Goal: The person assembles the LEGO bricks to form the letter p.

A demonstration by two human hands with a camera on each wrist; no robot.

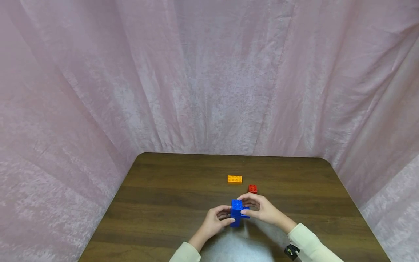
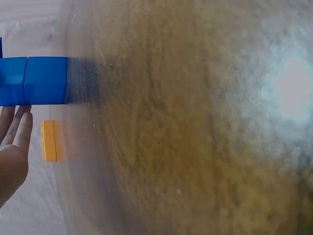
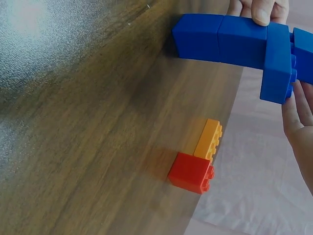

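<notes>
A tower of blue toy building bricks (image 3: 220, 39) stands upright on the table, two blocky bricks high. Across these lies a thinner blue brick (image 3: 277, 63) that juts out to the right, its studs showing. Over its left part is a blocky blue brick (image 1: 236, 206), which my right hand (image 1: 263, 209) pinches between thumb and fingers. In the right wrist view, this top brick sits slightly askew with a narrow gap at the studs. My left hand (image 1: 214, 222) grips the tower from the left, its thumb near the thinner brick.
Beyond the tower, a red brick (image 1: 252, 188) sits just behind my right hand. An orange brick (image 1: 234, 179) lies farther back and a little left. The brown wooden table (image 1: 163, 203) meets pink curtains (image 1: 222, 91) at its back and sides.
</notes>
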